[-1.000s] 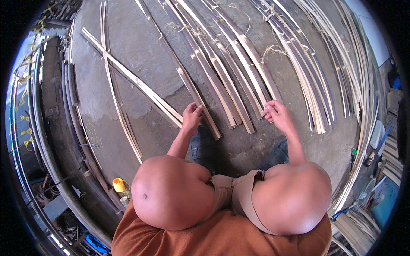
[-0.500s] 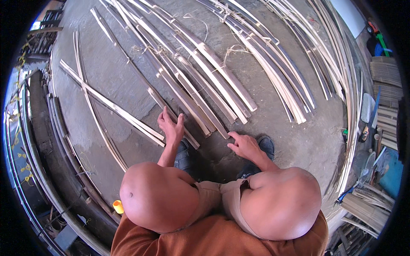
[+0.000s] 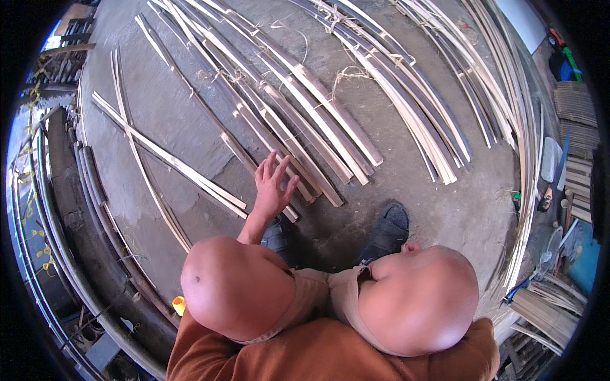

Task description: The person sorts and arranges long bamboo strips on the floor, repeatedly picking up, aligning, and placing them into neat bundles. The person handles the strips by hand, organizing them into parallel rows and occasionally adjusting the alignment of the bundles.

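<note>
My left hand is stretched out with its fingers spread, over the near ends of several long split bamboo strips. It holds nothing; whether the fingertips touch the bamboo I cannot tell. Thin ties run round some of these strips. A single darker strip passes just left of the hand. Behind my right knee, only a bit of my right hand peeks out beside my right shoe, and its fingers are mostly hidden.
A tied bamboo bundle lies farther right, with more long strips along the right side. Two pale strips cross another at left. Poles line the left edge. A yellow object sits by my left knee.
My right hand has drawn back from the strip's end to behind my right knee. My left hand has shifted forward and right, its fingers spreading over the strips.
</note>
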{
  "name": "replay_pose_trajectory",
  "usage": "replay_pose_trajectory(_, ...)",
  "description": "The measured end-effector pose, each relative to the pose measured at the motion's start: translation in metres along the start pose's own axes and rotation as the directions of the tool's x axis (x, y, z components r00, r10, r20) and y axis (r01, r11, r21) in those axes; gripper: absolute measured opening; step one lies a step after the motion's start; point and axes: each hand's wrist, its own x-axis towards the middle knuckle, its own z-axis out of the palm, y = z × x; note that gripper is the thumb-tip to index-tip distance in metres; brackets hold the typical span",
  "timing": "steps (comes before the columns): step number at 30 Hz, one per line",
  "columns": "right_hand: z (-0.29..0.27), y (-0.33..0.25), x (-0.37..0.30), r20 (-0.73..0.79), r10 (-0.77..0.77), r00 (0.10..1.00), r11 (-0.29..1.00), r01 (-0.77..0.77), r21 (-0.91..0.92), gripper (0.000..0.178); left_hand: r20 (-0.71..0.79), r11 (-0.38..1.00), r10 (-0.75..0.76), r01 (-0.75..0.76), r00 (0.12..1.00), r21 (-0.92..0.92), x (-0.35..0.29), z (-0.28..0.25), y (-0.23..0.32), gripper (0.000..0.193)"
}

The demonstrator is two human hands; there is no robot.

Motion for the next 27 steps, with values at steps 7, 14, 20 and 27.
replay_pose_trajectory(7, -0.045, -0.192, -0.057, -0.429, -0.563, 0.706, 0.79, 0.306, -0.531, 0.01, 0.047, 0.995, 0.103, -0.103, 0.994, -0.012, 0.012, 0.014, 0.003, 0.056)
replay_pose_trajectory(14, -0.057, -0.339, -0.042, -0.668, -0.638, 0.383, 0.667, -0.16, -0.728, 0.008, -0.181, 0.984, -0.1, 0.069, 0.978, -0.166, 0.023, 0.0, -0.025, 0.039)
replay_pose_trajectory(20, -0.052, -0.328, -0.035, -0.619, -0.733, 0.281, 0.656, 0.052, -0.753, 0.01, -0.193, 0.958, -0.233, 0.191, 0.953, -0.213, 0.017, -0.021, -0.036, 0.032)
replay_pose_trajectory(27, -0.064, -0.366, -0.044, -0.499, -0.731, 0.466, 0.593, 0.071, -0.802, 0.013, -0.123, 0.934, -0.205, 0.156, 0.971, -0.323, 0.016, -0.01, -0.033, 0.028)
